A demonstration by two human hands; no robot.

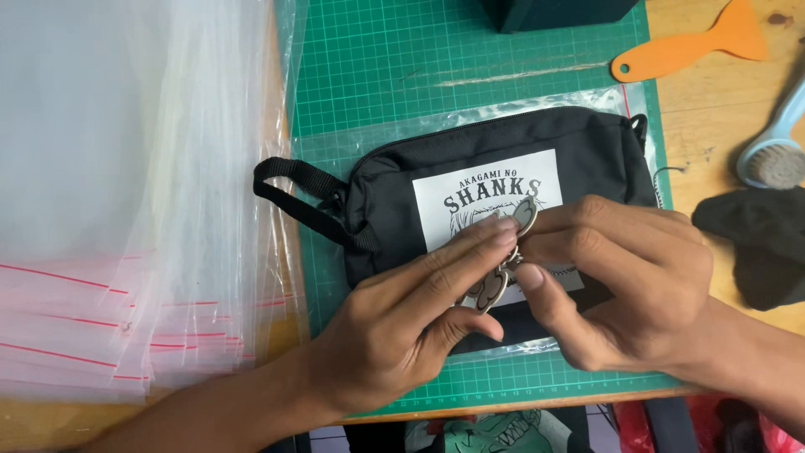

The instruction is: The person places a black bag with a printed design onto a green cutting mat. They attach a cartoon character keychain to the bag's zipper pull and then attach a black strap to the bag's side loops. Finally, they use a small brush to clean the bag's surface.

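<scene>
A black zip pouch [503,147] with a white printed patch and a carry strap [293,189] lies on a clear plastic bag on the green cutting mat [394,67]. My left hand [402,323] and my right hand [625,289] meet just above the pouch. Together they pinch a small flat grey-edged charm or keychain [511,252] between fingertips. The fingers hide most of the charm.
A thick stack of clear zip bags with red lines [126,218] covers the left side. An orange plastic scraper [696,46], a pale blue brush [776,147] and a black cloth [759,239] lie at the right on the wooden table. A dark box [558,13] sits at the top.
</scene>
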